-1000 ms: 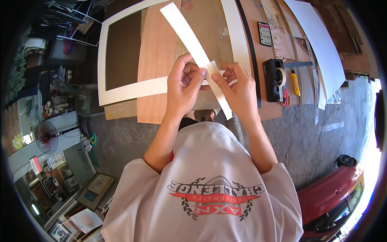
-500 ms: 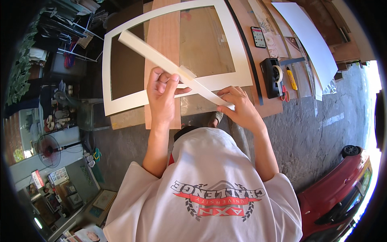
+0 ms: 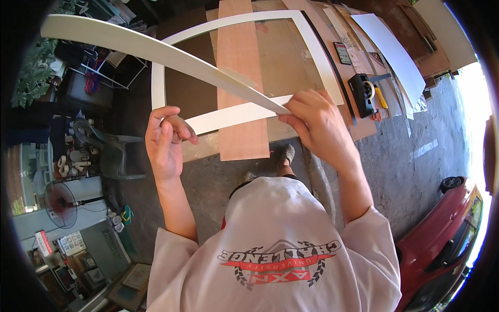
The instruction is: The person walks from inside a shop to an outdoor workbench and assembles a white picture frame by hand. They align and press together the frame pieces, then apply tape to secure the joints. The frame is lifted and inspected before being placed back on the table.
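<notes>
A long white strip is raised over the table, slanting up from my right hand to the far left. My right hand pinches its near end between thumb and fingers. A narrow pale flap stands off the strip partway along. My left hand holds nothing; its fingers are loosely curled and apart, beside the near left corner of a white rectangular frame. The frame lies flat on the table, partly hidden by the strip. Under it runs a reddish wooden board.
To the right lie a phone, a black tape dispenser, a yellow cutter, red-handled scissors and a white sheet. A grey plastic chair and a fan stand left. A red car is at right.
The strip has swung up and extends farther left, nearer the camera. My left hand has let go and moved left; my right hand keeps the near end. The view has shifted slightly.
</notes>
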The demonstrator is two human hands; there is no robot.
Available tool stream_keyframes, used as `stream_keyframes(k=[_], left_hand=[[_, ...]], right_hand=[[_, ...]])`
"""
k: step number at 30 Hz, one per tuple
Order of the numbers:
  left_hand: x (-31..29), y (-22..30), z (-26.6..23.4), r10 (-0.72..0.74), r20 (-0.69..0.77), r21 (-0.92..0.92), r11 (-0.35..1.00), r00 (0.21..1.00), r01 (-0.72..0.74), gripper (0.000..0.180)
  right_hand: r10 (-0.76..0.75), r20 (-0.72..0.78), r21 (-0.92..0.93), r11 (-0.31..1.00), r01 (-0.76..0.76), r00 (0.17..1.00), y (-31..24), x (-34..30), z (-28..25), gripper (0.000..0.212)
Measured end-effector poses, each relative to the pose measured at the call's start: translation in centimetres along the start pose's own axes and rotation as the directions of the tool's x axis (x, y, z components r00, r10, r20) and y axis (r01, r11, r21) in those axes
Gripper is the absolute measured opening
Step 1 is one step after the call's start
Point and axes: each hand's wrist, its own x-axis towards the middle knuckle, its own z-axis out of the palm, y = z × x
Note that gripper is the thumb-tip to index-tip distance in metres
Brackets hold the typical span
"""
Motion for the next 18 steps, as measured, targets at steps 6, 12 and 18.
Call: stream_keyframes(k=[6, 12, 18], left_hand=[[-0.7, 1.0, -5.1, -0.063, -0.075, 0.067, 0.995, 0.995, 0.068, 0.029], [-4.5, -2.8, -10.3, -0.307, -0.203, 0.295, 0.886, 0.93, 0.357, 0.033], [-8.2, -5.2, -18.7, -0.557, -0.476, -0.192, 0.821, 0.681, 0.537, 0.06]], right_hand=[[-0.298, -0.189, -0.467, 0.865, 0.182, 0.936, -3.1, 6.1, -1.3, 0.011], [-0.349, -0.329, -0.612, 0.787, 0.083, 0.878, -0.8, 10.5, 3.7, 0.022], [-0.164, -0.348, -0.493, 0.87, -0.031, 0.923, 6.7, 10.1, 15.9, 0.043]])
